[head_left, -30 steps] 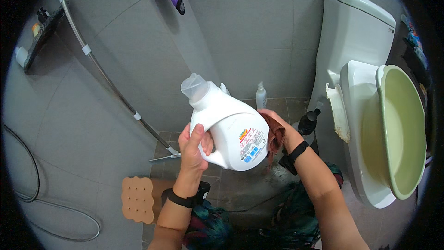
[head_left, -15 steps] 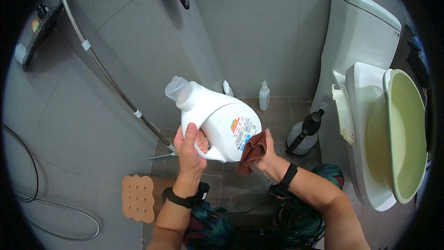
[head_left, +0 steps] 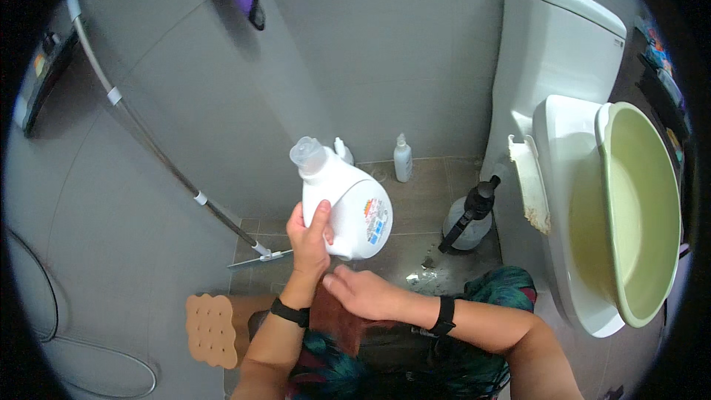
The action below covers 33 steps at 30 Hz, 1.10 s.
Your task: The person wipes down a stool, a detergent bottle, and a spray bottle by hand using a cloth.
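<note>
Two hands were busy: the left hand (head_left: 309, 243) was wrapped round the handle (head_left: 312, 193) of the jug (head_left: 354, 204), likely to bear the bulk right of that grip; the right hand (head_left: 368, 295) lay over the cloth (head_left: 335, 320) just below it, whether pinching I could not tell.

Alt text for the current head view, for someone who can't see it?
A person's left hand holds a white, clear-capped jug; the right hand is over a brown cloth just below. To the right, a pale green basin sits on a white toilet.
</note>
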Motion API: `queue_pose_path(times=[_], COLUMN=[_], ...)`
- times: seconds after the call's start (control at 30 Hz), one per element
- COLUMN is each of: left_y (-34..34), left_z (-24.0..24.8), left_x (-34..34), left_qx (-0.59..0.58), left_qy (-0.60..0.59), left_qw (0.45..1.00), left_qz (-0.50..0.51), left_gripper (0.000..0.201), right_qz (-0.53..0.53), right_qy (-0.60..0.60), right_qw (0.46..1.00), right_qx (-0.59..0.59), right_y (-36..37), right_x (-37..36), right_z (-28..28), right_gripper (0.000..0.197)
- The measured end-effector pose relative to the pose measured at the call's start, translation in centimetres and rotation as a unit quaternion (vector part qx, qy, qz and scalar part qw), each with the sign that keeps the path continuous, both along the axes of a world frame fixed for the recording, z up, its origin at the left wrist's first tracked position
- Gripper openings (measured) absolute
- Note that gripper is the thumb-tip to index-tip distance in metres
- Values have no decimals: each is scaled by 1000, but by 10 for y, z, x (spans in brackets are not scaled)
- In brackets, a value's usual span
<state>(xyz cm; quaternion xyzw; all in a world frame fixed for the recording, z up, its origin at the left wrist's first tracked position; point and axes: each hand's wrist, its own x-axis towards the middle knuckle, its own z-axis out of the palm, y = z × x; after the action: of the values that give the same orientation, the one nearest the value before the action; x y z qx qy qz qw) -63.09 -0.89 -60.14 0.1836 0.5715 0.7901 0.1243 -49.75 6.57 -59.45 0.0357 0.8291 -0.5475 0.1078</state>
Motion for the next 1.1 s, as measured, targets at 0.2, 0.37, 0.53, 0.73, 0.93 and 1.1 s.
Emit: queue_pose_path(times=[0.2,0.37,0.53,0.73,0.93,1.1], left_y=[47,102,140,110,50,-26], left_z=[-22,-76,-151,-198,-186,-196], left_x=[-4,-18,-29,-22,-11,8], left_qx=[-79,-205,-311,-307,-272,-192], left_qy=[-6,-15,2,-58,-155,-161], left_qw=[997,977,947,950,943,934], left_qz=[-19,-55,-86,-27,110,257], left_gripper=[25,35,50,41,43,43], right_qz=[297,375,333,270,257,267], right_qy=[-61,-61,-116,-160,-136,-104], right_qw=[920,893,899,912,905,905], right_qx=[248,242,258,263,311,315], right_y=[22,28,46,61,57,54], right_x=[32,37,30,28,31,34], right_z=[6,1,-15,-17,2,-3], right_gripper=[48,46,41,42,40,39])
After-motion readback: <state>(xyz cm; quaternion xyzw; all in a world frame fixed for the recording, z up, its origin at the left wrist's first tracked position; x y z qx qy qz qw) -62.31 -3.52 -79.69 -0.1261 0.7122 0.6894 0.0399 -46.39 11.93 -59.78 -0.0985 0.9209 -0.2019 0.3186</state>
